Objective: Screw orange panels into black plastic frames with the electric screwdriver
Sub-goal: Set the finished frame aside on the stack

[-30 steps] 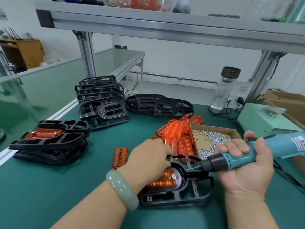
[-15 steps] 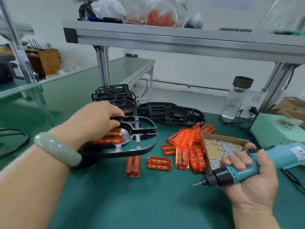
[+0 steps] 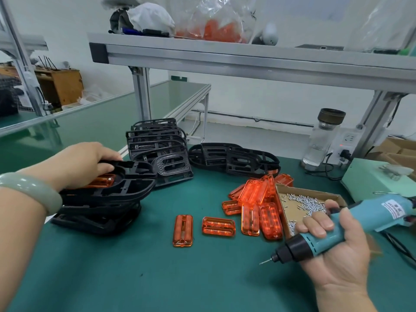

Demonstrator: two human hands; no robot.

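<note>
Green workbench mat (image 3: 139,278) under an aluminium shelf (image 3: 247,61). Far left, left hand (image 3: 83,163) grips a black frame (image 3: 126,183) with an orange panel (image 3: 101,181) fitted, resting on a stack of finished frames (image 3: 99,215). Behind, empty frames stack (image 3: 157,143) and more frames (image 3: 234,161). Centre, loose orange panels (image 3: 254,206), two lying apart on the near side. Right of those, cardboard screw box (image 3: 301,203). Near right, right hand (image 3: 335,251) clenched round the blue electric screwdriver (image 3: 342,226), bit pointing left, off the mat. Far right, glass bottle (image 3: 322,136).
</note>
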